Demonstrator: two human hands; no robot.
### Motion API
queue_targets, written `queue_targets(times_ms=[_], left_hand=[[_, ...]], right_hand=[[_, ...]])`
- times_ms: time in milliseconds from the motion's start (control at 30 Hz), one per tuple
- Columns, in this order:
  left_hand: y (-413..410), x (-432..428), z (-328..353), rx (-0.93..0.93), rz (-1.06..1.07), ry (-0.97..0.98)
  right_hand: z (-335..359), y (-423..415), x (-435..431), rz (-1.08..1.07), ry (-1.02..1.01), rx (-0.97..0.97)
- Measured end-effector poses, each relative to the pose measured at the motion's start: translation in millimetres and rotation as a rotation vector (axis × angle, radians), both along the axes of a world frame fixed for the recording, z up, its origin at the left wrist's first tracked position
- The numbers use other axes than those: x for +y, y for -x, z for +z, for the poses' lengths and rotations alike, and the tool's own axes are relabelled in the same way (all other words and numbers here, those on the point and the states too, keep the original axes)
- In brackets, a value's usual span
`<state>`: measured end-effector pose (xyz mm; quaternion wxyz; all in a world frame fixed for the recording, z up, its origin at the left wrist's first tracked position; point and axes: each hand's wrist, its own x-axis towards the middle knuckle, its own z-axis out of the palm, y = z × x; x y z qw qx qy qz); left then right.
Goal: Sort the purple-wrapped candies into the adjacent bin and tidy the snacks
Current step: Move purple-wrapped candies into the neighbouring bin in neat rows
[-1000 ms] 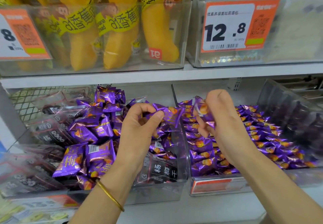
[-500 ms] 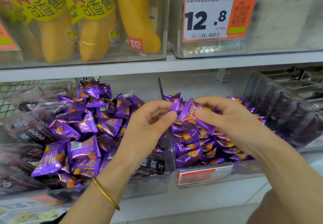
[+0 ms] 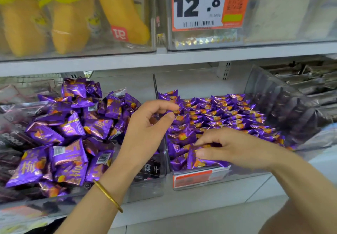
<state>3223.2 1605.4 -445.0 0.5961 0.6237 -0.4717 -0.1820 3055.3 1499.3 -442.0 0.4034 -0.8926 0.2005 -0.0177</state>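
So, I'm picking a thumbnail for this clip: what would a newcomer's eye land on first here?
The glossy purple foil-wrapped candies, heaped loosely in the left clear plastic bin and lined up in rows in the right clear plastic bin. Next, the right hand pinching one purple candy at that bin's front, near the left hand with its gold bangle. Above sits the big orange-and-white 12.8 price tag.

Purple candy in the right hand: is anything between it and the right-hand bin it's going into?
Nothing visible. The right hand pinches the candy inside the right bin, at its front, among the packed candies. The bin divider stands left of it, clear of the path.
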Motion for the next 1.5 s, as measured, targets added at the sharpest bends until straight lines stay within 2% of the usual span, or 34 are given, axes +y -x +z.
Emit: queue_targets(times_ms=[167,400,600,700,833,900,1067,1167,1333,1400,1500], left_hand=[[-3.1,-0.1,-3.9,-0.024,-0.007,0.007],[-7.4,-1.9,-7.3,-0.138,-0.001,0.029],[-13.3,-4.8,-9.5,-0.115,0.067,0.053],[-15.2,-6.4,-11.3,-0.094,0.074,0.06],[-15.9,-8.9,-13.6,-0.098,0.069,0.055],[-16.4,-9.6,-13.9,-0.099,0.068,0.044],[-18.5,-9.9,-13.6,-0.097,0.065,0.035],[-18.7,-9.2,-13.5,-0.091,0.059,0.033],[-19.5,-7.4,-13.1,-0.066,0.052,0.025],[-19.4,-7.2,-13.0,-0.066,0.05,0.024],[-17.7,-6.7,-12.5,-0.055,0.036,0.02]], right_hand=[[-4.5,-1.1,-0.4,-0.099,-0.085,-0.083],[-6.5,3.7,-5.0,-0.21,-0.192,-0.103],[-1.2,1.5,-14.2,-0.446,-0.24,-0.363],[0.5,-10.1,-11.8,-0.423,-0.224,-0.446],[-4.0,-28.4,-3.4,-0.111,-0.135,-0.283],[-10.2,-33.5,-2.3,-0.054,-0.081,-0.223],[-13.5,-39.3,-5.2,-0.018,0.05,-0.17],[-15.2,-39.2,-6.5,-0.035,-0.046,-0.169],[-3.2,-19.7,-13.5,-0.273,-0.148,-0.284],[1.1,-6.4,-17.0,-0.296,-0.167,-0.222],[2.9,7.8,-18.6,-0.221,-0.18,-0.07]])
